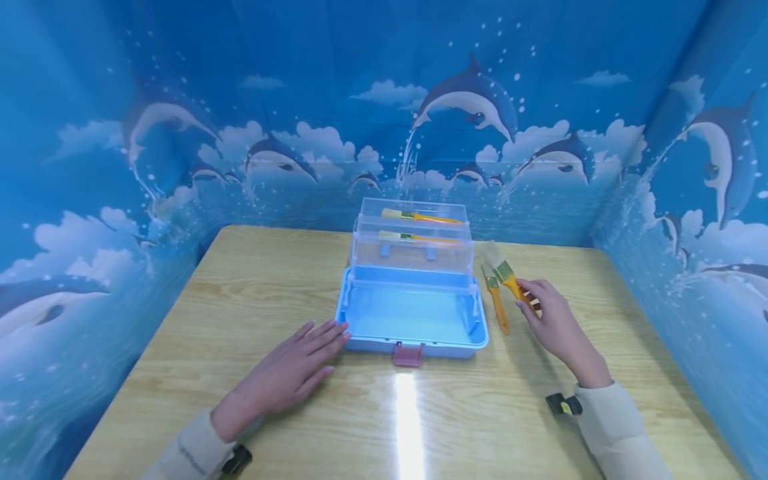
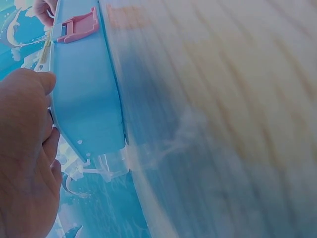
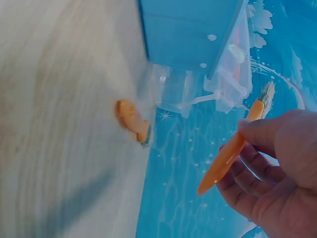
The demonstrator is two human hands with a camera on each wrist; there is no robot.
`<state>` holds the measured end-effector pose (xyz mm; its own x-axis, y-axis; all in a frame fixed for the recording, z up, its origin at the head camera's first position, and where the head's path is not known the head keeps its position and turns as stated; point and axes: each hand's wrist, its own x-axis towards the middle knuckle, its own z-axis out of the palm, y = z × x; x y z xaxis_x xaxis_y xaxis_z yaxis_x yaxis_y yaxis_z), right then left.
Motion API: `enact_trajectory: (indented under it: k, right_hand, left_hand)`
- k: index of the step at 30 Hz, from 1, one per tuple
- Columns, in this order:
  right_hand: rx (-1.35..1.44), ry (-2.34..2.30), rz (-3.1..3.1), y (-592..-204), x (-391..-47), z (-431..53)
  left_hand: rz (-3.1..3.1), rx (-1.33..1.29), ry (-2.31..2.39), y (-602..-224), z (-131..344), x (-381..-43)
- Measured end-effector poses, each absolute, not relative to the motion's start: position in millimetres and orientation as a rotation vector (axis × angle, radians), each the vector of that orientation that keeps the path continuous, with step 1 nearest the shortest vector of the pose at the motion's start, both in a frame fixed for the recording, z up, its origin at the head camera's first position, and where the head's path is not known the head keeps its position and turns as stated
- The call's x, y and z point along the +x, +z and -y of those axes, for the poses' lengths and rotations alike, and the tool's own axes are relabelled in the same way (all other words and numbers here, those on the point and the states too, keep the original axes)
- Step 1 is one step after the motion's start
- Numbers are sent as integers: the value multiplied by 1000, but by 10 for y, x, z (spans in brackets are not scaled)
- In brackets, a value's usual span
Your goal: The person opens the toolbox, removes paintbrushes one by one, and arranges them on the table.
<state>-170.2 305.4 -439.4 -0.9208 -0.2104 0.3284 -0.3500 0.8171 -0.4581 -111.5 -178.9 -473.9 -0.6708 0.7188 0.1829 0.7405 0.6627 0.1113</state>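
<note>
My right hand (image 1: 549, 317) pinches a paintbrush (image 3: 230, 156) by its orange handle, bristles pointing away toward the back. Beneath and left of it, a second paintbrush (image 1: 497, 300) lies on the table beside the box. The blue box (image 1: 414, 310) stands open, with its clear tiered trays (image 1: 414, 257) raised at the back. Two thinner paintbrushes lie in those trays, an upper brush (image 1: 423, 217) and a lower brush (image 1: 420, 238). With fingers extended, my left hand (image 1: 285, 370) touches the box's left front corner.
A pink latch (image 1: 408, 355) hangs at the box's front. The wooden table (image 1: 264, 280) is bounded by a dolphin-print cloth (image 1: 336, 80) behind and at both sides. A bright light reflection runs along the table in front of the box.
</note>
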Motion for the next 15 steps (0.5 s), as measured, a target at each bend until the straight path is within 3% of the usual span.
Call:
enact_trajectory:
  k: [15]
  right_hand:
    - [304, 777, 2763, -4524, -1775, -3130]
  left_hand:
    - [2729, -1205, -239, -4748, 1781, -1107]
